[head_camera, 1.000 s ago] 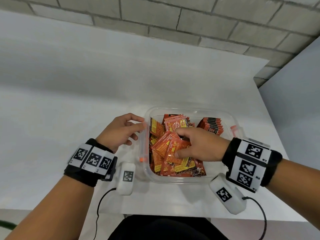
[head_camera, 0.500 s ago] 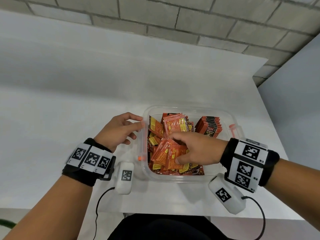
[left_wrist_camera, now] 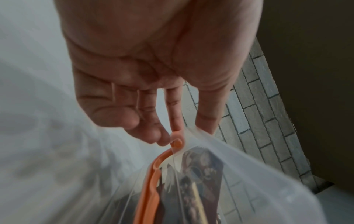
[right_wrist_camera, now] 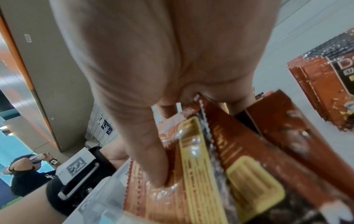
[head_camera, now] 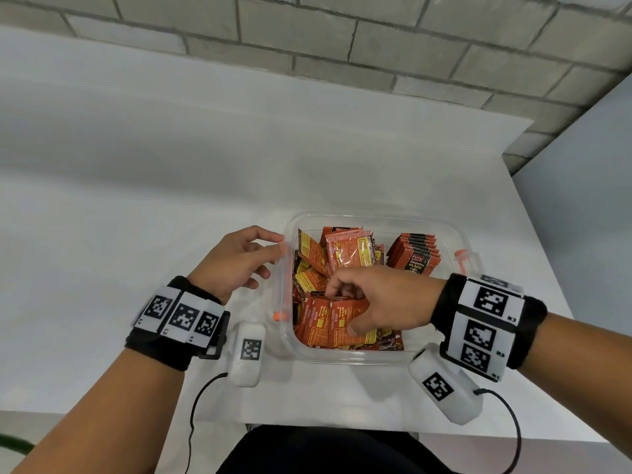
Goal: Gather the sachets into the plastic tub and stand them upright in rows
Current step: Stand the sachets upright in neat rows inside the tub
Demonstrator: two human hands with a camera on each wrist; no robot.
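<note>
Both hands worked at the tub (head_camera: 372, 358), which stood on the white table (head_camera: 136, 206) near its front edge.

1. Left hand (head_camera: 236, 261): we placed it outside the tub's left wall. In the head view the thumb and forefinger met the rim at the far-left corner. In the left wrist view the fingertips (left_wrist_camera: 153, 136) sat against the orange clip (left_wrist_camera: 151, 178) on that wall, with the fingers loosely bent. We could not tell whether they pinched the rim or only touched it.

2. Loose sachets (head_camera: 314, 258): these filled the left and middle of the tub in a disordered pile, some leaning, some flat.

3. Right hand (head_camera: 383, 299): we reached it into the tub from the right, over the near half of the pile. It gripped a bunch of sachets (head_camera: 328, 319) on edge, thumb on the near face and fingers curled over the top edges. The right wrist view showed the thumb (right_wrist_camera: 151, 159) pressed on a sachet's face, with more sachets stacked behind it.

4. Row (head_camera: 415, 254): a neat row of sachets stood upright in the far-right corner of the tub, apart from the right hand.

5. Second clip (head_camera: 461, 258): this orange clip sat on the tub's right wall.
</note>
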